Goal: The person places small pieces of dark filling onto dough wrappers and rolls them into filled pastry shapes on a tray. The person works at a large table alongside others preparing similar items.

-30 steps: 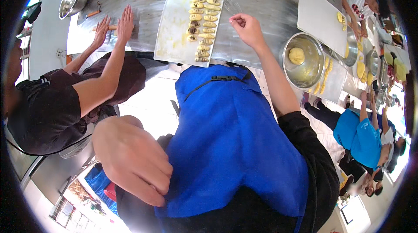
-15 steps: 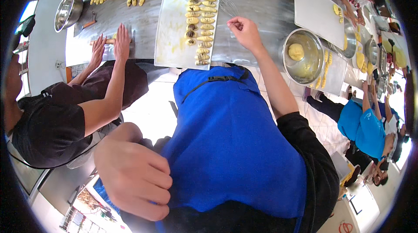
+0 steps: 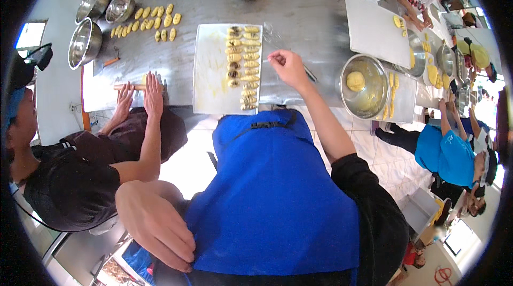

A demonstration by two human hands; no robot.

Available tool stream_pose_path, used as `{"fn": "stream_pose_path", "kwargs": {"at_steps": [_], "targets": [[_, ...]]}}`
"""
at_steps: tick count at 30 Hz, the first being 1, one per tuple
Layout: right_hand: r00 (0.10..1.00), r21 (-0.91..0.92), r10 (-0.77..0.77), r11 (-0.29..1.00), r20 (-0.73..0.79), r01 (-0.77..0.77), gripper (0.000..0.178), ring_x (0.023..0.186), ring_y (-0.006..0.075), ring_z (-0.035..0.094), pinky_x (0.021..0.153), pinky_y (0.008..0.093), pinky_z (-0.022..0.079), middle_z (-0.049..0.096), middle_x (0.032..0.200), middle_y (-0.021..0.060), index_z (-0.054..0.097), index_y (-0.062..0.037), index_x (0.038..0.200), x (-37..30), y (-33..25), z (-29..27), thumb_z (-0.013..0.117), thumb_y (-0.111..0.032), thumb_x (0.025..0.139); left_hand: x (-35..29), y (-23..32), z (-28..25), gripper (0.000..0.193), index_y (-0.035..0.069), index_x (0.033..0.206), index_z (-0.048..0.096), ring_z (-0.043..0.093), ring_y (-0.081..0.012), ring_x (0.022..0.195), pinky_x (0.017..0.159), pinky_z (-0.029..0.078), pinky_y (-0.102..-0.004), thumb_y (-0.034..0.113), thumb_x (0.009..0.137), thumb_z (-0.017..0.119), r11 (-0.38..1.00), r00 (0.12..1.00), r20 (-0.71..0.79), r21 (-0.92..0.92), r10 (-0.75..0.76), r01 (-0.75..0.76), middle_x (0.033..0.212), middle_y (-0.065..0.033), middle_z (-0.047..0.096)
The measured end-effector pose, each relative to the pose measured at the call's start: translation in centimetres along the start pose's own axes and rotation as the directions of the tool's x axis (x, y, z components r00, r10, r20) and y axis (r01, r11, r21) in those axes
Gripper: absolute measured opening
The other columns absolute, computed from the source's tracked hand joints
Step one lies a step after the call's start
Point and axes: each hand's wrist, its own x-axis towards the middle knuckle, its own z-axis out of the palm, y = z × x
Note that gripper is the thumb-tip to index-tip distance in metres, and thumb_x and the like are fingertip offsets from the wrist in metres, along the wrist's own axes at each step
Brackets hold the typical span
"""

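Head view: broad desk [image 3: 304, 18], white tray [image 3: 211, 91], right hand [image 3: 291, 68] close beside

Grey metal stretches well beyond the tray's far edge, and there's open room between its right edge and the steel bowl [image 3: 377, 91] with a dough ball [image 3: 355, 81]. The tray's near end appears to jut slightly past the desk's near edge, close to the blue apron [image 3: 278, 179].

The right hand is just right of the tray, thumb and fingertips pinched together; whether they grip anything tiny, I can't tell. Dough pieces [image 3: 250, 56] run in two columns down the tray's right half, the nearer column just left of those fingertips; several in the farther one show dark patches.

The left hand [image 3: 155, 222] hangs low beside the apron, fingers loosely bent, palm hidden, so I can't say what it holds. The right hand partly covers a whisk [image 3: 310, 74]: a stub of handle pokes out, its thin wires hard to make out.
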Motion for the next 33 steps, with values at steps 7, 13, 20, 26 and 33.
{"fn": "stream_pose_path", "kwargs": {"at_steps": [7, 13, 20, 26, 33], "targets": [[0.999, 0.001, 0.014, 1.000, -0.038, -0.014, 0.016, 0.065, 0.0172, 0.065, 0.062, 0.0293, 0.051, 0.069, 0.075, 0.0103, 0.070, -0.0021, 0.089, 1.3, -0.7, 0.8, 0.068, -0.017, 0.083, -2.2, -0.7, -2.3, 0.020, -0.003, 0.099, 0.064, 0.062, -0.0147, 0.086, 0.073, 0.048, -0.0248, 0.013, 0.094, 0.053, 0.997, 0.999, -0.014, -0.070, -0.031, 0.030, 0.098, -0.0098, 0.064], [1.000, -0.004, 0.025, 1.000, -0.007, -0.025, 0.015, 0.062, 0.0162, 0.062, 0.061, 0.0291, 0.050, 0.067, 0.070, 0.0085, 0.069, -0.0019, 0.087, 1.4, -2.9, 1.7, 0.067, -0.016, 0.082, -6.4, -2.3, -2.4, 0.019, -0.001, 0.099, 0.065, 0.061, -0.0142, 0.088, 0.075, 0.049, -0.0271, 0.014, 0.094, 0.056, 0.976, 0.918, -0.388, -0.218, -0.080, -0.007, 0.099, -0.0090, 0.065], [0.998, 0.051, -0.007, 0.999, -0.066, 0.011, 0.017, 0.063, 0.0162, 0.063, 0.061, 0.0294, 0.050, 0.067, 0.071, 0.0089, 0.069, -0.0020, 0.088, 2.0, -2.1, 3.3, 0.068, -0.018, 0.081, -14.5, -19.8, -6.2, 0.019, 0.001, 0.100, 0.066, 0.061, -0.0136, 0.089, 0.078, 0.050, -0.0297, 0.016, 0.093, 0.059, 0.854, -0.213, -0.841, -0.518, -0.497, 0.052, 0.100, -0.0081, 0.065], [0.999, 0.063, -0.009, 0.998, -0.044, 0.011, 0.017, 0.064, 0.0155, 0.064, 0.061, 0.0292, 0.050, 0.068, 0.072, 0.0082, 0.070, -0.0033, 0.088, 3.3, -2.1, 5.0, 0.067, -0.019, 0.082, -20.4, -31.2, -5.3, 0.020, 0.001, 0.094, 0.067, 0.059, -0.0087, 0.066, 0.061, 0.049, -0.0219, 0.021, 0.092, 0.062, 0.640, -0.485, -0.781, -0.612, -0.394, 0.466, 0.079, -0.0035, 0.065], [0.994, 0.001, 0.044, 0.999, -0.104, -0.045, 0.018, 0.063, 0.0149, 0.064, 0.061, 0.0289, 0.051, 0.069, 0.073, 0.0084, 0.070, -0.0025, 0.088, 2.0, -1.9, 4.7, 0.068, -0.020, 0.082, -20.8, -33.2, -4.7, 0.015, -0.003, 0.090, 0.068, 0.064, -0.0100, 0.064, 0.056, 0.050, -0.0245, 0.010, 0.083, 0.069, 0.683, -0.294, -0.914, -0.403, -0.278, 0.608, 0.074, -0.0069, 0.069]]}}
